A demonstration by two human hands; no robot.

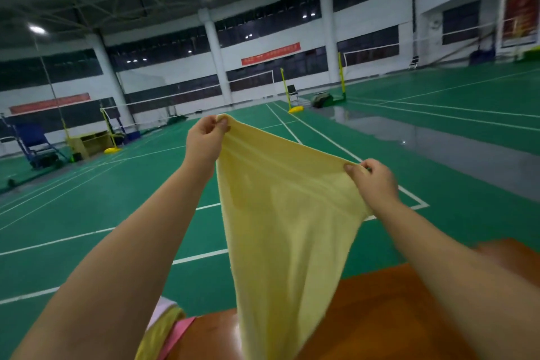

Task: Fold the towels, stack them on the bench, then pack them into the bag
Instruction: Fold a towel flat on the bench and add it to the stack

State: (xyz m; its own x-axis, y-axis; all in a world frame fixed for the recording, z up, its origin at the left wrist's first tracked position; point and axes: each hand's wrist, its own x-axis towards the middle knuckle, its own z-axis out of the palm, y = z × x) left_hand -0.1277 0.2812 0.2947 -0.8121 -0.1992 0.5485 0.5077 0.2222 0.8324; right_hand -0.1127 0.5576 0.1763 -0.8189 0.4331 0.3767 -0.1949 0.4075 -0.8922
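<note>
Below the left forearm lie other towels [163,327], probably unfolded, though mostly hidden. The left hand [204,140] pinches one top corner of the yellow towel [286,213]; the right hand [375,181] pinches the other, stretching the edge taut so the cloth hangs straight over the bench [380,316] for folding.

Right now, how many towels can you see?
3, maybe more hidden: a yellow towel held up by both hands, plus an olive one and a pink one at the bottom edge.
</note>
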